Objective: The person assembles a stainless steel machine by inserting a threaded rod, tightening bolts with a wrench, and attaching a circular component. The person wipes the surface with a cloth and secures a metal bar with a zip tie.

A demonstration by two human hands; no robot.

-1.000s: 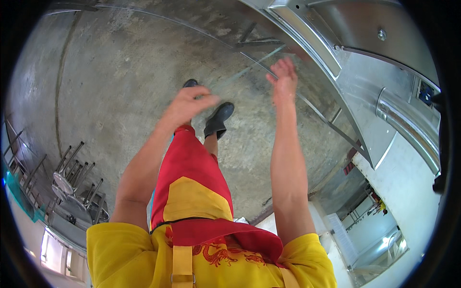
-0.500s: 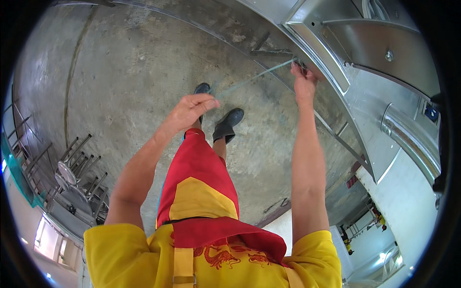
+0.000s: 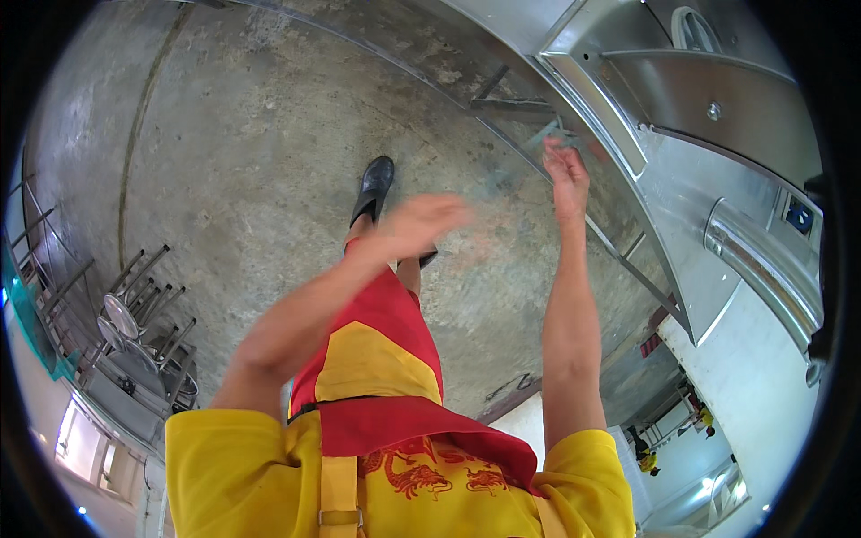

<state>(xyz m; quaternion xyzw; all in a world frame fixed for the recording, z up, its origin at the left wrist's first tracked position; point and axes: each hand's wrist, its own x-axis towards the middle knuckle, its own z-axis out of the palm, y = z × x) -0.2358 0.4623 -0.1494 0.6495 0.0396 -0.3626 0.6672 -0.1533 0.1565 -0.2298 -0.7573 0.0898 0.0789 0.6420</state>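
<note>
Pale-green strip (image 3: 542,135) beside the steel machine (image 3: 686,81), work seemingly midway: right hand (image 3: 567,182) half-curled, left hand (image 3: 421,222) blurred, and I can't tell either grip!

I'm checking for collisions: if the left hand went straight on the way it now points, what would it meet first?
Likely the right hand, which lies across the line of the blurred left hand, though their relative depth is unclear.

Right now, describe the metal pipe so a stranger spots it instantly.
Find the big silver structure right of the right hand. Near the picture's right edge, the pipe slants downward. Its shiny, rounded tube stands out against the flat panel beside it.
</note>
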